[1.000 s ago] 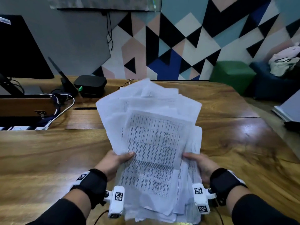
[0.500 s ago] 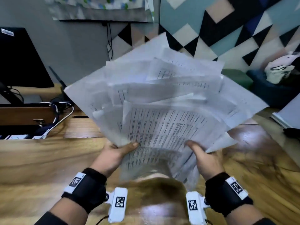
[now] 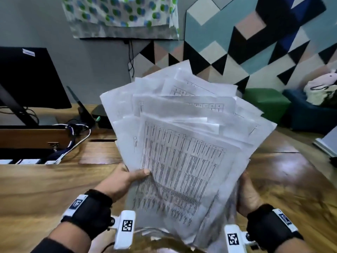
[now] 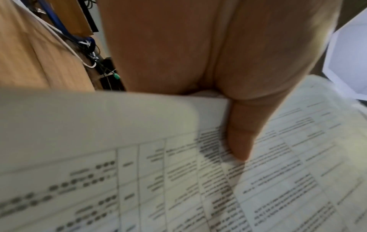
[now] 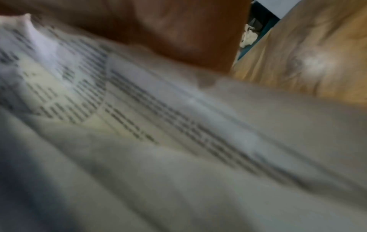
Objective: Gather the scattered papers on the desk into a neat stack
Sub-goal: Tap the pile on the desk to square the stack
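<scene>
Left hand (image 3: 125,178) thumb-pinching, right hand (image 3: 246,194) cupping the papers (image 3: 182,152) off the table (image 3: 36,189): light, floppy, slippery, best squeezed at both long edges.

Papers (image 3: 182,152) between your hands: left hand (image 3: 125,179) at left edge, right hand (image 3: 246,194) at right; desk (image 3: 45,189) below.

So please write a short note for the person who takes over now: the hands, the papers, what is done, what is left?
Left hand: grips the left edge of the papers, thumb on top.
Right hand: holds their right edge; its fingers are hidden.
Papers: all gathered in one bundle, lifted above the wooden desk, sheets fanned and uneven.
Done: gathering.
Left: square the edges, then lay the stack flat on the desk.
</scene>
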Demonstrator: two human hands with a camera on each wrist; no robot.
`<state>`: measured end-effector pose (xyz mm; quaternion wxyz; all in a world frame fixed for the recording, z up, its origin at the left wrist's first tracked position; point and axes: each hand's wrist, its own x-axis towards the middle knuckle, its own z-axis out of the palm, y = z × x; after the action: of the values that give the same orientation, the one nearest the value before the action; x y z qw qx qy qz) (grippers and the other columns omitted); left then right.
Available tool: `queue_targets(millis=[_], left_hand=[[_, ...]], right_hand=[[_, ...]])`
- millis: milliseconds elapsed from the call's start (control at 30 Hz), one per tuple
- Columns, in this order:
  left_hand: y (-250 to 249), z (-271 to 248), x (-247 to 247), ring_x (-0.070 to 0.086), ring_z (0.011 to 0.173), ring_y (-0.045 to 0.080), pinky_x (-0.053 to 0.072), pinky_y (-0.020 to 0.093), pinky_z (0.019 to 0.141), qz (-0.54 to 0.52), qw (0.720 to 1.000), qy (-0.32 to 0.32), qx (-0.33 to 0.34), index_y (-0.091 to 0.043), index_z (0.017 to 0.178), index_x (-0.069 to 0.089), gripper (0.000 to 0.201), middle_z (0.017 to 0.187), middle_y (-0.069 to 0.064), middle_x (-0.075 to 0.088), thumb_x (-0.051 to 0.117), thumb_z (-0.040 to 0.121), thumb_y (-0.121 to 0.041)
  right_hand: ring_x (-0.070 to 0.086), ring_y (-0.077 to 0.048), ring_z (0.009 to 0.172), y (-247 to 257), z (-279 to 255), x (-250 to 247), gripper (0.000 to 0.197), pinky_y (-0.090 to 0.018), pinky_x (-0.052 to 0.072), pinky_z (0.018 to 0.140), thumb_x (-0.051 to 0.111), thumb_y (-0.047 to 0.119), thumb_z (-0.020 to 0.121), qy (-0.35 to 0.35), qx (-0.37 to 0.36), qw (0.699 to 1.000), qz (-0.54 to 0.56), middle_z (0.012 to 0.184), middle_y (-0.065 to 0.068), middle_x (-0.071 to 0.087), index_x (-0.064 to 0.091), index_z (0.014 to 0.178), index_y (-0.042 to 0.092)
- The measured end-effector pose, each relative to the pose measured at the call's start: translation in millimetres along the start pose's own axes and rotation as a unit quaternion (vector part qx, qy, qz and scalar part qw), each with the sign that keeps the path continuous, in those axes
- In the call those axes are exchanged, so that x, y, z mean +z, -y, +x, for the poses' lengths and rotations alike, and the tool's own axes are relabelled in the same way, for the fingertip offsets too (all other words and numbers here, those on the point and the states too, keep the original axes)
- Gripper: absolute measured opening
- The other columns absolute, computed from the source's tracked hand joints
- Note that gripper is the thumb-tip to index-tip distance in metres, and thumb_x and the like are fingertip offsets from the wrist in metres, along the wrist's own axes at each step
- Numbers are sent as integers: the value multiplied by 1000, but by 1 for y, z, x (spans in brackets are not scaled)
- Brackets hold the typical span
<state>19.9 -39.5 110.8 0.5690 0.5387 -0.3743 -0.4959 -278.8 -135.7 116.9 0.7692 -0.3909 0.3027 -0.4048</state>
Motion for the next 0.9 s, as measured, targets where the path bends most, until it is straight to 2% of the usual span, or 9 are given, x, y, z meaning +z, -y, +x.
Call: queue_targets(millis=[100,200,267,367,500,600,667,767,900], left_hand=[[7,5,1,74,90,27,61,33,78,-22,999,-18,-23,3,98,73,69,104,24,75,97,43,-29],[15,10,2,69,105,38,56,44,94,-9,997,-66,-37,8,104,69,30,109,26,73,77,77,-3],[22,11,4,65,110,45,49,54,102,-3,994,-98,-42,12,108,66,24,108,28,72,67,86,3],[26,11,12,67,106,45,49,58,100,20,991,-129,-30,11,106,67,23,105,27,74,68,87,-2],[24,14,21,71,100,37,53,54,95,2,985,-174,-3,5,110,64,38,105,22,75,76,82,-18],[17,15,28,70,84,32,54,46,76,12,981,-194,19,9,103,64,56,99,34,70,78,73,-36],[10,13,34,67,77,30,53,47,73,19,980,-192,47,9,93,67,40,93,34,71,76,79,-28],[-3,7,43,66,77,20,54,41,81,40,980,-174,87,0,83,72,22,79,8,73,77,82,-21],[-10,3,49,71,77,0,53,15,73,39,977,-161,134,-3,102,72,18,81,-11,78,72,84,-3]], right_hand=[[75,-23,81,-2,-1,4,85,-30,60,61,83,72,18,34,41,999,9,90,-14,78,82,81,15],[68,-34,106,-5,-2,8,79,-39,59,77,68,73,59,68,39,996,38,115,-22,70,74,109,12],[68,-32,107,-8,-1,8,61,-40,58,81,61,61,74,54,25,998,17,118,-22,68,74,109,14],[71,-29,99,-11,3,6,63,-41,56,90,89,51,43,14,-46,993,-103,103,-15,75,79,93,14],[70,-15,100,0,-1,17,53,-27,56,88,75,56,58,26,-179,965,-190,98,3,77,77,99,21],[71,-17,97,8,-10,23,84,-26,57,79,75,65,58,67,-232,956,-165,100,-3,76,65,115,4],[72,-7,91,7,-12,27,65,-18,56,73,82,46,61,13,-251,936,-246,96,3,78,66,108,5],[67,13,72,8,-7,33,12,-14,55,63,72,7,81,-97,-254,923,-272,78,21,76,69,91,13],[65,16,84,11,3,24,31,-2,49,72,70,-2,82,-163,-298,912,-228,84,36,70,65,111,5]])
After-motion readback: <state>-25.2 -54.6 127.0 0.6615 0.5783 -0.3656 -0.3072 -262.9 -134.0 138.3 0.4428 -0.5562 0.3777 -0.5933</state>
